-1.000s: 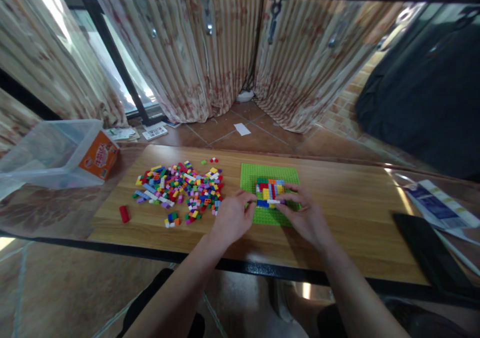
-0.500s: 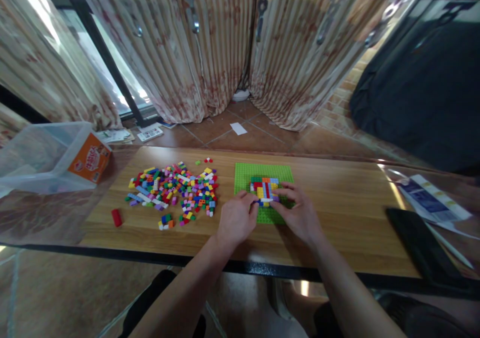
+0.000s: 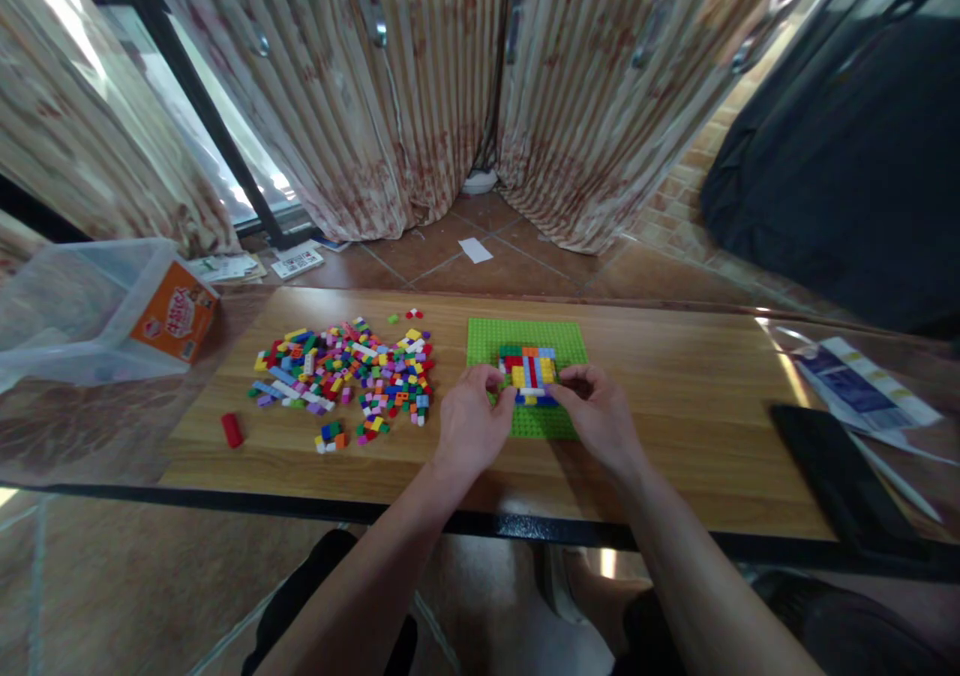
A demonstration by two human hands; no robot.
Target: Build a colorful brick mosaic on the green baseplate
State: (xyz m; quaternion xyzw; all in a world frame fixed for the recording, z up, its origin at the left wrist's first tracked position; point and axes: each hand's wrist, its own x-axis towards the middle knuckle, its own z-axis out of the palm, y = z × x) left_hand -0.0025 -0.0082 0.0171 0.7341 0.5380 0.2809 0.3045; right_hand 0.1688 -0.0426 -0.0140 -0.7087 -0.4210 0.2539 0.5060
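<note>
A low, multicoloured toy brick structure (image 3: 534,374) sits on a green studded baseplate (image 3: 525,330). Yellow and white bricks with a red stripe show on its top; orange, green and light blue ones line its far side. At its left near side is my left hand (image 3: 471,418), fingers curled, with thumb and fingertips against the edge. My right hand (image 3: 600,414) is at the right near corner, its thumb and bent fingers touching the bricks there. Fingers partly hide both sides of the structure, and any small loose brick between the fingertips is too small to tell.
Many loose toy bricks (image 3: 352,366) lie spread on the wooden table (image 3: 675,406) to the left. A red cylinder (image 3: 232,430) is near the left end, with a clear plastic bin (image 3: 90,306) beyond. At the right lie a black flat object (image 3: 832,471) and printed papers (image 3: 862,381).
My right hand's fingers have drawn back from the top of the structure to its right side. My left thumb and fingertips have parted slightly. The view has shifted slightly.
</note>
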